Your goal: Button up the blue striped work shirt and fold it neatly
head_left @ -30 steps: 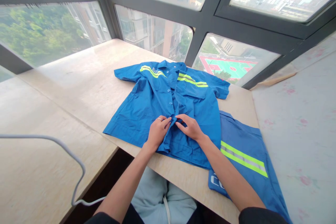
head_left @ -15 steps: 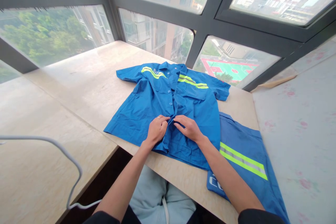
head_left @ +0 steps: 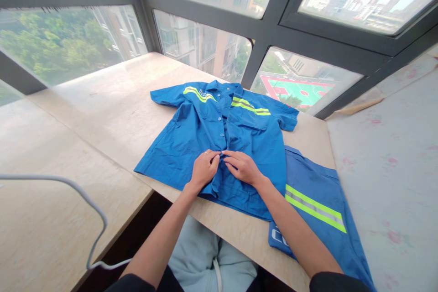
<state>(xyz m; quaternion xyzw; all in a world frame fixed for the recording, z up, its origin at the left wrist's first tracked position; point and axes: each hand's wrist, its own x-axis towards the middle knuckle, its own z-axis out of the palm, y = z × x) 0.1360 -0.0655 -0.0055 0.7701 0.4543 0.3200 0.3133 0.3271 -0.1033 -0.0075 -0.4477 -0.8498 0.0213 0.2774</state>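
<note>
A blue short-sleeved work shirt (head_left: 263, 159) with yellow-green reflective bands lies front up on the stone-like ledge, its collar toward the windows. At the lower part of its front opening, my left hand (head_left: 205, 167) pinches the placket edge. My right hand (head_left: 242, 166) grips the other edge close beside it, fingertips of both hands nearly meeting. Above them, buttons (head_left: 221, 135) show along the placket, which is partly open near the collar. Whatever lies between the fingertips is too small to make out.
Blue work trousers (head_left: 313, 182) with a reflective band lie at the right, partly under the shirt. A blue item with white print (head_left: 278, 237) sits by the front edge. A white cable (head_left: 80, 191) loops at the left. Windows (head_left: 205, 41) border the ledge (head_left: 112, 100).
My right hand's fingertips have shifted slightly left, up against those of my left hand at the placket. The shirt lies almost as before.
</note>
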